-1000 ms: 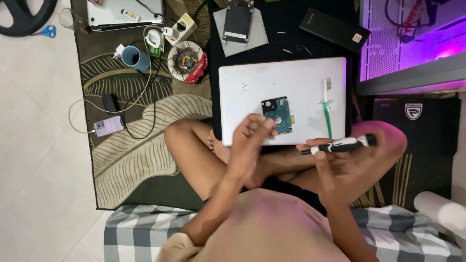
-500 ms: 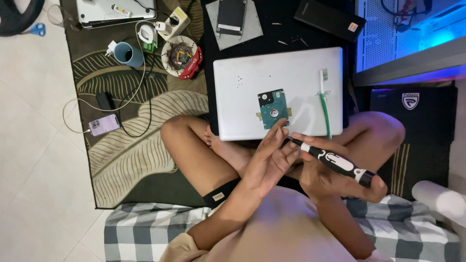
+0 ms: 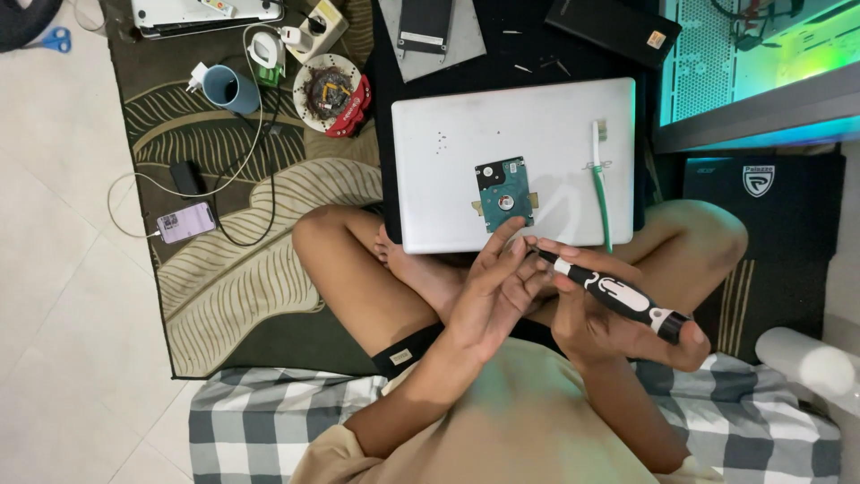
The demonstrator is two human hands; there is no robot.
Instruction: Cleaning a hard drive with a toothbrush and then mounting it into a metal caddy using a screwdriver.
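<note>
A person sits cross-legged on a dark green rug with pale leaf patterns (image 3: 233, 269), seen from above. The right hand (image 3: 609, 327) is clamped around a black and white pen-shaped electric screwdriver (image 3: 618, 296), which slants from its tip at ten o'clock to its butt at four o'clock. The left hand (image 3: 493, 296) is open, its fingers spread and straight, fingertips meeting the screwdriver's tip just below the laptop's near edge.

At twelve o'clock from the hands, a closed silver laptop (image 3: 448, 170) lies flat across the knees. On its lid rests a bare teal hard drive with its circuit board up (image 3: 504, 194), a black rectangular label at its top left corner. At three o'clock from the drive lies a green and white toothbrush (image 3: 600, 193), bristles pointing away from the person.

Beyond the laptop, at twelve o'clock, a grey flat panel carries a black rectangular part (image 3: 425, 27) with a white strip label. At one o'clock sits a black slim box (image 3: 614, 27) with a small orange square sticker. At three o'clock, a black mat (image 3: 770, 193) bears a white shield emblem.

At ten o'clock stand a blue mug (image 3: 228, 88) and a round white dish of small parts (image 3: 327, 90). At nine o'clock a phone with a lilac screen (image 3: 186, 221) lies plugged into a white cable.
</note>
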